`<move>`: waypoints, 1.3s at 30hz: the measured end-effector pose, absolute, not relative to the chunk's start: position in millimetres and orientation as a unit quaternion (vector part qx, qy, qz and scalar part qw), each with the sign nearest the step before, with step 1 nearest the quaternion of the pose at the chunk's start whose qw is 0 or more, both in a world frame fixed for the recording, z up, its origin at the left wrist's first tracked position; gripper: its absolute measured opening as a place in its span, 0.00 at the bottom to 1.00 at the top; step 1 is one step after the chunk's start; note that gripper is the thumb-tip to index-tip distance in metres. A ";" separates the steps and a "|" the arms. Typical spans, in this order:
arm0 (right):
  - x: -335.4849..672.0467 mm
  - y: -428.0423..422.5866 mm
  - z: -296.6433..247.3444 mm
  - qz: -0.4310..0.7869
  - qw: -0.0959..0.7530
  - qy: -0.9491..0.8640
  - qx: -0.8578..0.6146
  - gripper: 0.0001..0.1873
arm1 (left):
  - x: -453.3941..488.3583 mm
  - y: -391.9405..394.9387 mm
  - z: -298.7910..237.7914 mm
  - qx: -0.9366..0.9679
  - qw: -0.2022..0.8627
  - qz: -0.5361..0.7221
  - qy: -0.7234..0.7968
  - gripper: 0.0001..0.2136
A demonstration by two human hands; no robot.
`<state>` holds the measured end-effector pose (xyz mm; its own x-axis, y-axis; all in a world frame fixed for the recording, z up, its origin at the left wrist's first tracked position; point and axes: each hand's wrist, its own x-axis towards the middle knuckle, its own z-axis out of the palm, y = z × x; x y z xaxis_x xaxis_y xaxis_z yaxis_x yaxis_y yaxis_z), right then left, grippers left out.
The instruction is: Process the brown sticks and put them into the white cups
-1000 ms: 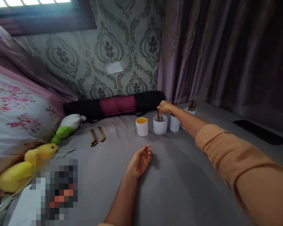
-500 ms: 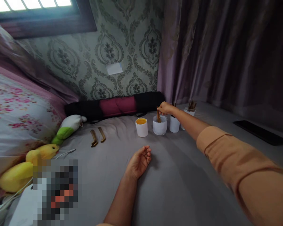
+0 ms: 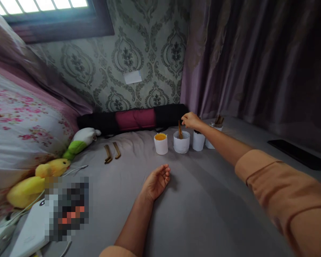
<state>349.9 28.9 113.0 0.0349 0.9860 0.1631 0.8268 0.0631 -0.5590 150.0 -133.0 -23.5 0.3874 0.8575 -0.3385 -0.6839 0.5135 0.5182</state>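
My right hand (image 3: 190, 120) hovers just right of a thin brown stick (image 3: 180, 130), its fingers loosely bent and apart from it. That stick leans upright in a wide white pot (image 3: 181, 145). To the pot's left stands a white cup (image 3: 161, 146) with a yellow-orange inside. Another white cup (image 3: 198, 141) is below my right wrist, and a jar of brown sticks (image 3: 218, 120) is partly behind the forearm. My left hand (image 3: 158, 181) rests palm up on the grey sheet, fingers loosely curled and holding nothing. Several bent brown sticks (image 3: 108, 154) lie farther left.
A black and maroon rolled bundle (image 3: 135, 119) lies along the patterned wall. Plush toys (image 3: 81, 139), a white device (image 3: 32, 225) and cables are at the left. A flat black object (image 3: 298, 154) lies at the right, near the dark curtain (image 3: 262, 71).
My right hand has let go of the brown stick and shifted slightly right; the stick now stands in the wide pot by itself. My left hand stays resting on the sheet. The view has shifted a little.
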 end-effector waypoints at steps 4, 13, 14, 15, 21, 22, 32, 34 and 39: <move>350.7 16.0 119.1 0.115 0.330 -0.694 -0.629 0.13 | 149.4 -133.0 -23.5 0.151 0.818 0.474 0.290 0.05; 348.6 -8.8 118.6 0.149 0.422 -0.691 -0.567 0.15 | 150.6 -134.7 -22.7 0.159 0.814 0.478 0.289 0.05; 348.3 -11.3 117.7 0.155 0.425 -0.691 -0.564 0.16 | 150.8 -134.7 -22.2 0.160 0.814 0.477 0.290 0.05; 347.9 -13.9 116.7 0.161 0.427 -0.691 -0.561 0.16 | 151.0 -134.8 -21.7 0.160 0.814 0.477 0.290 0.05; 341.0 -34.6 104.8 0.221 0.440 -0.691 -0.530 0.16 | 150.6 -134.8 -20.8 0.155 0.816 0.477 0.287 0.05; 338.6 -38.8 100.5 0.236 0.439 -0.691 -0.524 0.16 | 150.2 -134.7 -21.2 0.155 0.818 0.477 0.284 0.05; 306.5 -63.7 22.6 0.343 0.366 -0.679 -0.535 0.16 | 149.5 -135.0 -20.5 0.165 0.818 0.478 0.275 0.04; 300.8 -64.8 8.9 0.354 0.362 -0.675 -0.536 0.17 | 149.3 -134.8 -20.3 0.165 0.819 0.478 0.271 0.05; 291.8 -68.3 -15.8 0.371 0.366 -0.680 -0.516 0.18 | 149.4 -134.9 -20.1 0.175 0.817 0.477 0.273 0.05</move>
<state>291.8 -68.3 -15.8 -0.1998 0.9730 0.1157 0.4300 0.1932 -0.8819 149.4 -134.9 -20.1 0.3960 0.8751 -0.2783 -0.6843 0.4833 0.5461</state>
